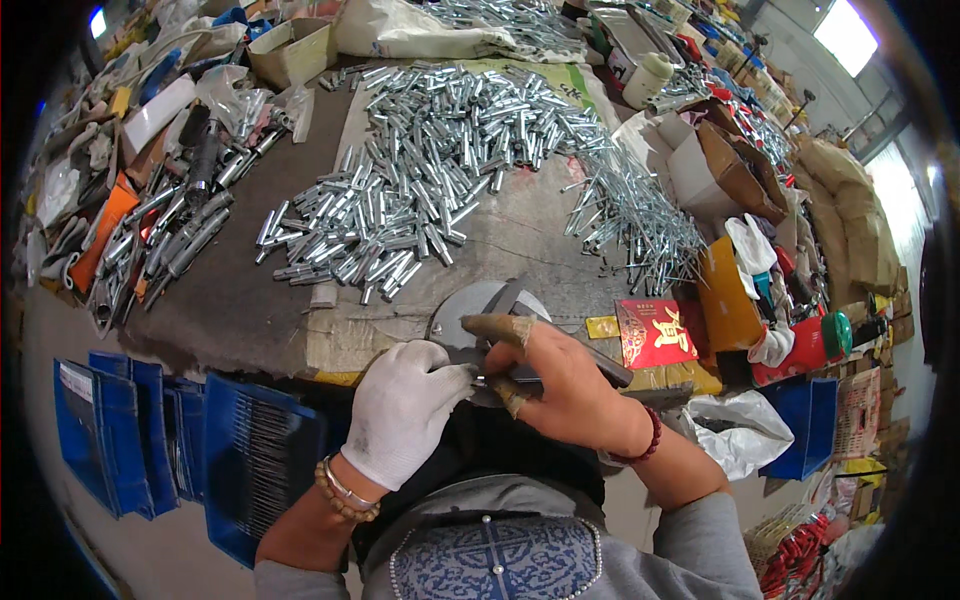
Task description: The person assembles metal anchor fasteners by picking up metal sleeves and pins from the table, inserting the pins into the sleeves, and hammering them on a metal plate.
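Observation:
My left hand (405, 410), in a white glove, has its fingertips pinched together round a small shiny metal end (480, 381); most of that piece is hidden. Close by on the right, my right hand (565, 385) is bare, with worn coverings on thumb and index finger. Its fingers curl over dark metal at a bench fixture, and what they grip is mostly hidden. The fixture's round grey metal disc (452, 318) lies at the table's near edge. A dark bar (612, 372) sticks out to the right behind my right hand.
Beyond my hands spreads a heap of silvery metal sleeves (430, 170), with thin long pins (640, 225) to its right. A red printed envelope (655, 332) lies near the right edge. Blue bins (262, 460) stand lower left. Tools and boxes (715, 170) crowd both sides.

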`<state>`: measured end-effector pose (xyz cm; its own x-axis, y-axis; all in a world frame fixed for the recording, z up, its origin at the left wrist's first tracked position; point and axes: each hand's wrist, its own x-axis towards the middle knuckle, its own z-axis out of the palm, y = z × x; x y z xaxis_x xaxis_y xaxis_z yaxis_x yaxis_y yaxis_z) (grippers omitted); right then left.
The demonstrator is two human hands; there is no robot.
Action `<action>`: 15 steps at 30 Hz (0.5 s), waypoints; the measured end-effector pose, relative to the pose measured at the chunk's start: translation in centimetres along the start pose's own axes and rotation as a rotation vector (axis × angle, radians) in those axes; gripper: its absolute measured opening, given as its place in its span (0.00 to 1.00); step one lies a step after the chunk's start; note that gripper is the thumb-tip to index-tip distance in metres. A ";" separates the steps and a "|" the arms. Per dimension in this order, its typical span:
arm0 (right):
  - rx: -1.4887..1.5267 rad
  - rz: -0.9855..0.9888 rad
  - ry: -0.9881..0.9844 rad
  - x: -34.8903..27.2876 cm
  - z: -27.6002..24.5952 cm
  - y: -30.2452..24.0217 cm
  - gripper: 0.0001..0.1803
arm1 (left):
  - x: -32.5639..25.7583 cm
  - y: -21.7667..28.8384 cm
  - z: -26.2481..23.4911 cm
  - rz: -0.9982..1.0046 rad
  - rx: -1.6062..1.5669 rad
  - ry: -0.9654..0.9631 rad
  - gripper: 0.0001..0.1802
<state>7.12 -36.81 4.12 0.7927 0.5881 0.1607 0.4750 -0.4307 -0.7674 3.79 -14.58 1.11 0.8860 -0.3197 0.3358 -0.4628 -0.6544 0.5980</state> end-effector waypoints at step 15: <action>-0.268 -0.256 0.014 0.4 0.2 -0.2 0.42 | 0.3 -0.1 0.2 -0.053 0.079 -0.082 0.13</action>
<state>7.20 -36.35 4.21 0.6400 0.6909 0.3363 0.7401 -0.4364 -0.5117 4.10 -14.80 1.00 0.9099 -0.3366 0.2425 -0.4147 -0.7225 0.5531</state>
